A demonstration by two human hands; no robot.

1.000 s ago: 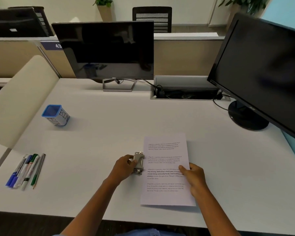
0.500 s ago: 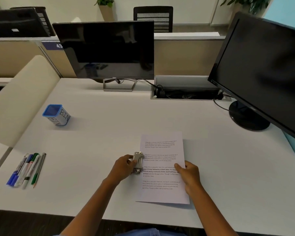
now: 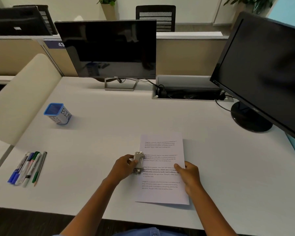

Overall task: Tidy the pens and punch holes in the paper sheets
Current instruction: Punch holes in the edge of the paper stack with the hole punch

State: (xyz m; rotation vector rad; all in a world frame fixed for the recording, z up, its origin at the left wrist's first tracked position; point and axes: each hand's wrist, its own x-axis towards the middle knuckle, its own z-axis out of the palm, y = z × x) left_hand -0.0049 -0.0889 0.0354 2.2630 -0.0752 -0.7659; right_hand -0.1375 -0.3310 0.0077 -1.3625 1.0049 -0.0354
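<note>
One printed sheet (image 3: 162, 169) lies flat on the desk (image 3: 109, 133), near the front edge and a little right of the middle. Whether more sheets lie under it I cannot tell. One small grey metal punch (image 3: 138, 162) sits at the left edge of the sheet, about halfway along it, and the paper edge is touching it or is just inside it.

The left hand (image 3: 124, 166) grips the punch from the left side, with the fingers curled round its body and the thumb on top. The right hand (image 3: 189, 176) holds the right edge of the sheet; the thumb lies on top of the paper and the fingers are bent at the edge.

Near the front-left corner a row of pens (image 3: 26, 168) lies side by side, touching each other; I count about six, with blue, white, green and dark bodies. One blue cup (image 3: 57, 114) marked "BIN" stands upright toward the left edge, well apart from the pens.

Two dark monitors stand on the desk: one (image 3: 109, 48) at the back edge in the middle, one (image 3: 266, 68) at the right side.
</note>
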